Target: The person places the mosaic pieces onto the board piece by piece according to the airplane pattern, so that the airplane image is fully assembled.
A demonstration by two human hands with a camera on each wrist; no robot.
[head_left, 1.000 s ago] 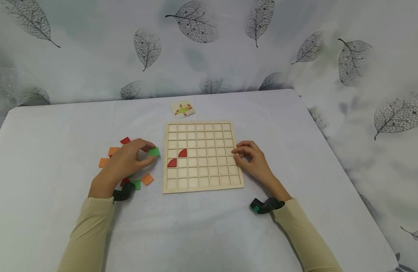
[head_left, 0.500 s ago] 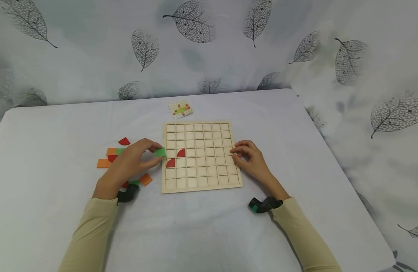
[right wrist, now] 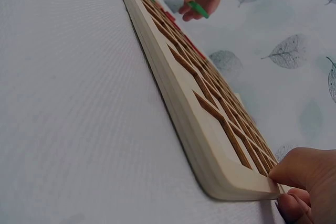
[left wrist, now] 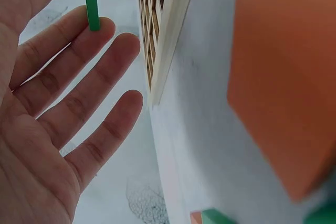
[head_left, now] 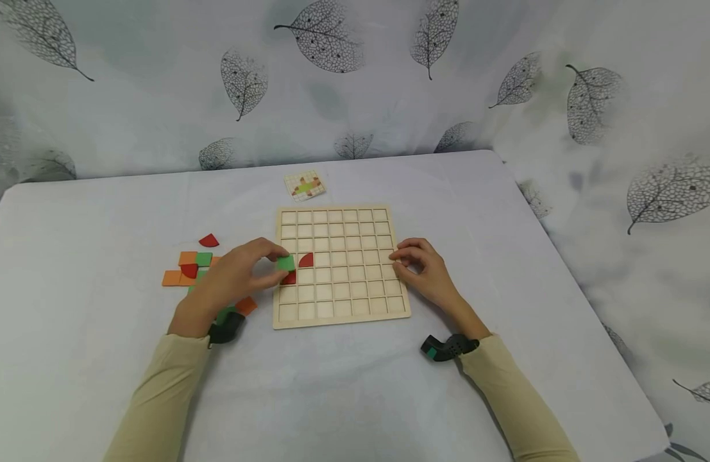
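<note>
The left hand pinched a green tile between its thumb and a fingertip. The tile was up in the air over the left side of the wooden board. It was held near one end, with the other fingers spread out, so I think this kept the board easy to see.

The right hand gripped the right rim of the board with its fingertips. That was likely to stop the board from sliding on the bench.

Two red pieces lay in the board's little boxes. One red piece was in the second box from the left. The lower red piece was in the first box of the next row down, partly hidden by the left fingers.

More tiles lay in a messy pile on the left, probably to be close to the left hand. A small picture card lay just past the far side of the board, maybe so the person could look at it.
</note>
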